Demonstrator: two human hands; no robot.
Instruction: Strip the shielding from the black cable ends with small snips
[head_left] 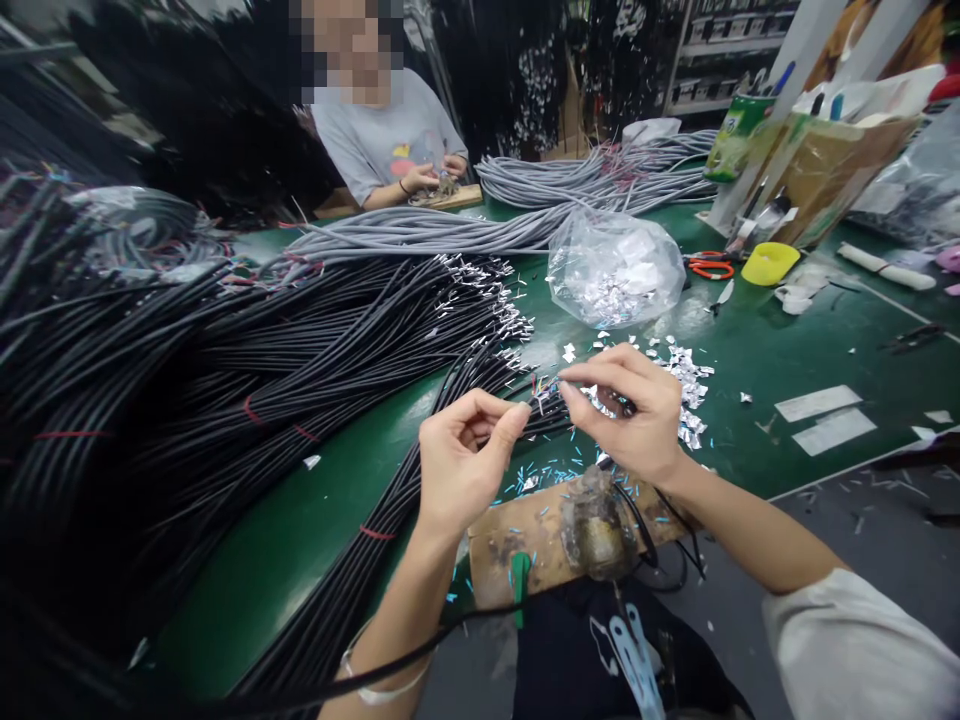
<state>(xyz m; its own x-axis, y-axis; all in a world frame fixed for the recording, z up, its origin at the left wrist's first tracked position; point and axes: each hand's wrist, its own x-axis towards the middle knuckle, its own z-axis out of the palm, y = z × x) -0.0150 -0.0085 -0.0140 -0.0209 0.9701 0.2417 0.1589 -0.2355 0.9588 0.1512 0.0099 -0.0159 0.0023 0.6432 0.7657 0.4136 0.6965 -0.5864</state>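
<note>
Above the middle of the green table (247, 560), my left hand (469, 455) is closed in a pinch on the end of a black cable. Thin coloured wires (541, 386) fan out just beyond its fingertips. My right hand (634, 405) pinches at the tips of these wires from the other side, thumb and index finger together. Its other fingers are curled. Behind and below the hands lies a bundle of black cables (375, 530) tied with a red band. The exact grip on the fine wires is too small to make out.
A wooden board (502, 530) with a metal device (600, 525) sits at the near edge. Foil scraps (690, 390), a clear plastic bag (615, 265), orange-handled scissors (711, 265) and yellow tape (770, 263) lie beyond. Grey cables (420, 232) stretch before a co-worker (390, 140).
</note>
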